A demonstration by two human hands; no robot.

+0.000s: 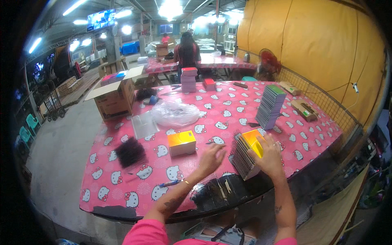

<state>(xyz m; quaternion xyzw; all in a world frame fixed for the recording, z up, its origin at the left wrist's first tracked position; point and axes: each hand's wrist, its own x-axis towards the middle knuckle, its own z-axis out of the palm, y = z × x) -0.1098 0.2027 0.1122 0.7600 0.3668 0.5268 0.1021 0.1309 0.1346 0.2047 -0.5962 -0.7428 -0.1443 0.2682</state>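
Beneath the right hand (267, 157), close to the near edge of a pink-covered table (185, 163), stood a stack of spiral-bound notebooks (245, 158), its top cover yellow and orange. The fingers of this hand were spread over the top, with the thumb toward the bound side; whether they gripped a cover or merely rested on it could not be told. The left hand (212, 158) was held just to the left of the stack, its fingers loosely bent and partly apart, with nothing visible in it.

Left of the left hand stood a yellow-topped block of paper (182, 145), and farther left lay a dark bundle of binding coils (130, 152). A blue pen (170, 183) lay beside the left forearm. On the near side of both hands, a black patch (220, 192) covered part of the table edge.

Beyond the right hand rose a tall, green-topped stack of books (269, 108); beyond the left hand, a clear plastic bag (175, 113) lay crumpled. Farther off to the left stood an open cardboard box (112, 100), and well beyond both hands, a co-worker (187, 51) was at another table (220, 61).
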